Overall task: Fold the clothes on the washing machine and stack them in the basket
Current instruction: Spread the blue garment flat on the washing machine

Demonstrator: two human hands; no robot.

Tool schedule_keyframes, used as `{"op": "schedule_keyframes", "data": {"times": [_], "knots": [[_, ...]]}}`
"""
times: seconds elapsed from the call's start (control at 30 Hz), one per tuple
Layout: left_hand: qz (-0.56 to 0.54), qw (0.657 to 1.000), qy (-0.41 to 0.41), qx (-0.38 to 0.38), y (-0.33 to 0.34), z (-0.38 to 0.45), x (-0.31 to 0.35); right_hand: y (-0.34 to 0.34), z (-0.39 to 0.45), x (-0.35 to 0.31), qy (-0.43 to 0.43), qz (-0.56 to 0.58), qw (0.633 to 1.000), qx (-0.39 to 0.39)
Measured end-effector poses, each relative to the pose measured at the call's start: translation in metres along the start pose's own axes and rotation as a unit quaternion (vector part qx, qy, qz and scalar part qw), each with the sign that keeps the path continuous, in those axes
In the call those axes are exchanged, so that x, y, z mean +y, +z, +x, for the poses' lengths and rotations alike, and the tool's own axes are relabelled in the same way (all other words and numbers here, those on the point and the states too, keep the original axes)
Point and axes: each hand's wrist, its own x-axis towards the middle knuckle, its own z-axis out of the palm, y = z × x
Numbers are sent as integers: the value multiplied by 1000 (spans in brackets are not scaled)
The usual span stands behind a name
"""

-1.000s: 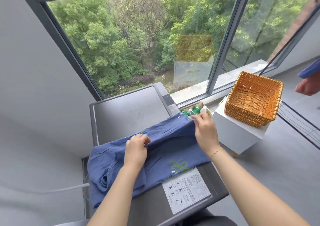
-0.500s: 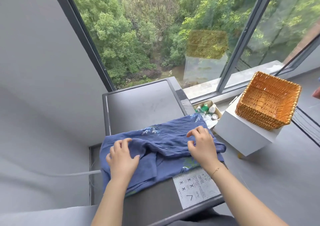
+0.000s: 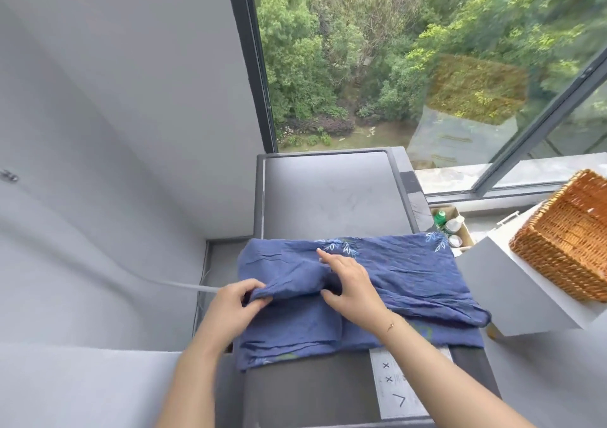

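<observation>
The blue garment (image 3: 410,283) lies on the near part of the washing machine (image 3: 328,194), with its long axis going from left to right. The left hand (image 3: 230,312) pinches a fold at the left side of the garment. The right hand (image 3: 348,283) rests flat on the cloth with straight fingers. The wicker basket (image 3: 565,240) stands at the right on a white box (image 3: 512,286).

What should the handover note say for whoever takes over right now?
Left hand: pinching a fold of the blue garment.
Right hand: flat on the garment, fingers straight, pressing it down.
Garment lies partly folded across the washing machine.
Basket sits on the white box to the right; no clothes visible in it.
Left to do: finish the fold, put the garment in the basket.
</observation>
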Motion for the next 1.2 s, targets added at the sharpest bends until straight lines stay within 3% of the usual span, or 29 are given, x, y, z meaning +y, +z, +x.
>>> {"op": "schedule_keyframes", "data": {"times": [0.1, 0.3, 0.43, 0.5, 0.6, 0.7, 0.83, 0.97, 1.1, 1.2], "knots": [[-48, 997, -26, -55, -19, 4, 0, -1, 1, -3, 64, 102, 992, -25], [-153, 988, -23, -27, -25, 21, 11, -7, -3, -6, 71, 219, 973, -4], [-124, 991, -34, 39, -16, 52, 12, -10, 10, -7, 120, 328, 937, 22], [-102, 990, -84, 44, -10, 64, 9, -8, 20, -6, 165, 356, 919, 51], [-61, 986, -157, 17, -3, 70, -4, -3, 30, 3, 201, 303, 928, 79], [-34, 983, -171, 51, 3, 64, -16, 0, 34, 7, 200, 279, 937, 70], [-84, 986, -110, 97, 4, 53, -28, 1, 37, 2, 148, 270, 947, 94], [-111, 985, -52, 125, 3, 53, -25, 5, 40, 8, 88, 116, 985, 98], [-191, 971, -134, 53, 8, 64, -20, 12, 31, 17, 52, 25, 991, 119], [-156, 967, -171, 105, 9, 74, -18, 15, 28, 19, 49, 12, 991, 120]]}}
